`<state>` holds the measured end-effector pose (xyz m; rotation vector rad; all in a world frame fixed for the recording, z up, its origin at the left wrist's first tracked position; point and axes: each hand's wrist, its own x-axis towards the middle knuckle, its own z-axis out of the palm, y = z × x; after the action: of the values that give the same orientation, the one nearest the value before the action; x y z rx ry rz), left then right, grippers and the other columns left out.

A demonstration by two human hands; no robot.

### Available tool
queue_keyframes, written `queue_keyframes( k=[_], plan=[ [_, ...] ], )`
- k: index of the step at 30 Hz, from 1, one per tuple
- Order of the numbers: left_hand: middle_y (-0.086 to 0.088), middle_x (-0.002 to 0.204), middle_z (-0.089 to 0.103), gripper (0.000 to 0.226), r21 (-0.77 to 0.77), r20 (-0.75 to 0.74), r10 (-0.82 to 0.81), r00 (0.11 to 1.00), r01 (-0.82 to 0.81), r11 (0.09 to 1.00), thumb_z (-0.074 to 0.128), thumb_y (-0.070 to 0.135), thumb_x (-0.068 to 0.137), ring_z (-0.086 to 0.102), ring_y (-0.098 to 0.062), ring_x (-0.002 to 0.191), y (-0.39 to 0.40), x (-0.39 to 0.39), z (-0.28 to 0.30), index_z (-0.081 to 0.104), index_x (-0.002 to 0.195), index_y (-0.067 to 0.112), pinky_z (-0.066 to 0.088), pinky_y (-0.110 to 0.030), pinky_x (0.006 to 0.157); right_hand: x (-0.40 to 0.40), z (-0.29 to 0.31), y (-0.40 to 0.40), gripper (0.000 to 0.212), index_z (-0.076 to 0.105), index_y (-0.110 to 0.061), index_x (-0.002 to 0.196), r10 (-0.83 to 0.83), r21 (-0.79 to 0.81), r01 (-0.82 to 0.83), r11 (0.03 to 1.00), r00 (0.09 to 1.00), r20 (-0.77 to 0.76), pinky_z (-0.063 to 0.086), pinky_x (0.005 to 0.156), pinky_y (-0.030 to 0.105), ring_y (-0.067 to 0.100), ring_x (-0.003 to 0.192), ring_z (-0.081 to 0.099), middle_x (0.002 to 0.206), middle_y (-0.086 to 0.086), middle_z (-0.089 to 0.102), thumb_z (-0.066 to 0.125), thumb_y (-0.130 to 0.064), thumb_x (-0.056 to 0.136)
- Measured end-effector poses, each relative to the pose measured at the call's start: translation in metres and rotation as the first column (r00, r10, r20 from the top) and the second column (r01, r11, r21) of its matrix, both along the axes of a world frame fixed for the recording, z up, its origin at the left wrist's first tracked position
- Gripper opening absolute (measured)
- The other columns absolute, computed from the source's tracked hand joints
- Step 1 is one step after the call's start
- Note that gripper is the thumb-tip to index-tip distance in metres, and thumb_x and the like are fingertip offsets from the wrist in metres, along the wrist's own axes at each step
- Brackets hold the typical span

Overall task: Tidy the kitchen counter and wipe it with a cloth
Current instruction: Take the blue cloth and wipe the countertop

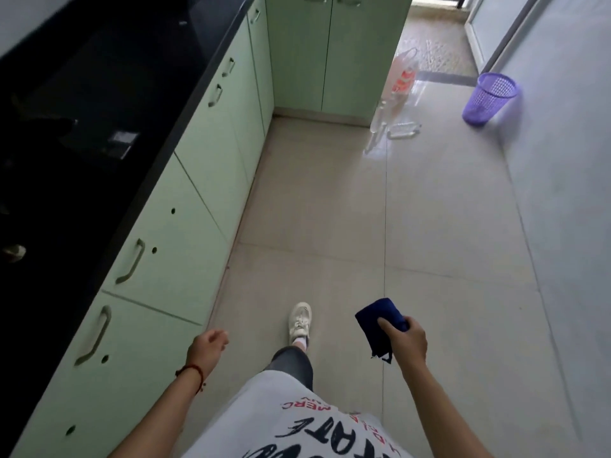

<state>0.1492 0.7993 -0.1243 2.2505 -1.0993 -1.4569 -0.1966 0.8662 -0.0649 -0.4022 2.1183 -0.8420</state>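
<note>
Narrow kitchen, black counter (99, 94) at left, mostly bare; right hand (408, 342) closed on blue cloth (377, 325), left hand (208, 347) loose, empty; wiping seemingly not begun.

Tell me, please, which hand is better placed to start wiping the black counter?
The right hand, probably: its fingers already grip the blue cloth. The left hand is empty and hangs nearer the counter, so it suits clearing items first.
</note>
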Motion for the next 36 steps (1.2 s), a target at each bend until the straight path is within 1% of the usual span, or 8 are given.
queue_keyframes(
  k=[6,11,14,17,21,26,31,36],
  plan=[
    [-0.016,0.081,0.065,0.023,0.057,-0.050,0.047,0.998,-0.044,0.997,0.054,0.015,0.087,0.059,-0.026,0.078,-0.119,-0.032,-0.005,0.060,0.064,0.015,0.040,-0.031,0.071,-0.030,0.013,-0.132,0.021,0.056,-0.008,0.090,0.006,-0.002,-0.006,1.000,1.000,-0.011,0.035,0.045,0.024,0.016,0.065,0.051,0.077,0.004,0.056,0.069,-0.019,0.078],
    [-0.014,0.076,0.065,0.022,-0.027,-0.079,-0.075,0.994,0.073,0.997,0.049,0.038,0.066,0.059,-0.024,0.076,-0.241,-0.085,0.027,0.059,0.059,0.020,0.043,-0.032,0.070,-0.057,0.016,-0.221,0.019,0.057,-0.009,0.087,0.012,-0.010,-0.012,1.000,0.999,-0.035,0.038,0.051,0.025,0.023,0.072,0.055,0.081,0.010,0.060,0.070,-0.019,0.077],
    [-0.014,0.077,0.063,0.022,-0.104,-0.095,-0.128,0.987,0.118,0.988,0.056,0.029,0.082,0.056,-0.021,0.076,-0.311,-0.121,0.042,0.059,0.061,0.021,0.042,-0.031,0.070,-0.074,0.013,-0.261,0.019,0.057,-0.010,0.087,0.005,-0.004,-0.005,1.000,0.999,-0.033,0.040,0.053,0.025,0.027,0.076,0.055,0.083,0.011,0.061,0.070,-0.020,0.078],
    [-0.012,0.083,0.065,0.016,-0.145,-0.104,-0.152,0.983,0.136,0.980,0.054,0.018,0.089,0.058,-0.021,0.082,-0.380,-0.149,0.044,0.062,0.076,0.016,0.042,-0.031,0.074,-0.094,0.007,-0.304,0.019,0.057,-0.008,0.089,-0.003,0.014,0.003,1.000,1.000,-0.014,0.040,0.053,0.025,0.026,0.075,0.054,0.084,0.012,0.061,0.070,-0.018,0.078],
    [-0.011,0.085,0.065,0.012,-0.175,-0.127,-0.098,0.987,0.075,0.982,0.053,0.017,0.089,0.059,-0.022,0.084,-0.454,-0.175,0.036,0.062,0.081,0.018,0.041,-0.030,0.075,-0.130,-0.005,-0.374,0.020,0.057,-0.006,0.093,0.007,0.025,-0.008,1.000,1.000,0.015,0.037,0.049,0.025,0.022,0.070,0.053,0.086,0.014,0.061,0.068,-0.017,0.080],
    [-0.014,0.082,0.064,0.025,-0.085,-0.103,0.029,0.994,-0.038,0.996,0.054,0.016,0.088,0.057,-0.022,0.080,-0.514,-0.192,0.027,0.059,0.066,0.025,0.040,-0.031,0.074,-0.172,0.000,-0.482,0.022,0.057,-0.006,0.094,0.072,0.033,-0.073,0.997,0.997,0.015,0.036,0.047,0.025,0.022,0.071,0.052,0.088,0.014,0.060,0.068,-0.018,0.080],
    [-0.010,0.072,0.062,0.025,-0.049,-0.099,0.203,0.974,-0.208,0.977,0.054,0.012,0.088,0.055,-0.023,0.076,-0.563,-0.203,0.029,0.060,0.064,0.017,0.040,-0.028,0.067,-0.197,0.017,-0.608,0.020,0.057,-0.009,0.093,0.225,0.019,-0.225,0.974,0.974,0.007,0.036,0.045,0.024,0.025,0.077,0.056,0.091,0.014,0.063,0.068,-0.018,0.079],
    [-0.011,0.079,0.063,0.022,-0.010,-0.097,0.347,0.933,-0.350,0.937,0.052,0.012,0.089,0.057,-0.025,0.080,-0.603,-0.201,0.022,0.061,0.069,0.012,0.041,-0.028,0.067,-0.193,0.030,-0.718,0.023,0.057,-0.008,0.099,0.343,-0.021,-0.342,0.939,0.939,0.029,0.037,0.045,0.022,0.022,0.076,0.057,0.092,0.011,0.062,0.066,-0.019,0.080]
  ],
)
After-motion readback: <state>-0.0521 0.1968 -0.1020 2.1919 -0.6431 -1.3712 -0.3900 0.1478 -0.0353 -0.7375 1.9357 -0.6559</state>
